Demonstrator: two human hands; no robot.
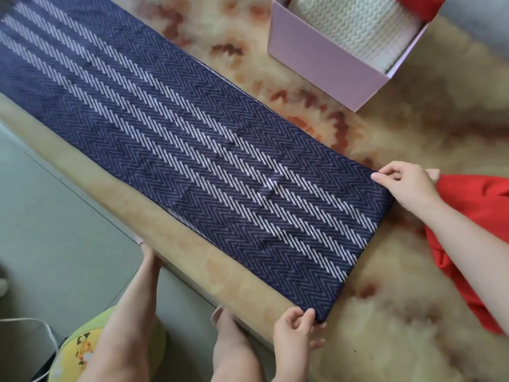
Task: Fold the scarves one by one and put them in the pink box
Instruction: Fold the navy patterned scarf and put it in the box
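A long navy scarf (192,150) with white herringbone stripes lies flat and diagonal across a beige furry rug (413,133). My left hand (294,328) pinches its near corner at the folded end. My right hand (405,186) pinches the far corner of that same end. The pink box (316,56) stands at the upper right, with a folded white knit scarf (358,26) inside and something red (416,5) behind it. A red scarf (479,232) lies crumpled at the right, partly under my right forearm.
The rug's edge runs diagonally at the left, beside a grey-green floor (49,216). My bare legs (132,312) are at the bottom. A yellow-green cushion (80,351) and a white cable (33,323) sit at the lower left.
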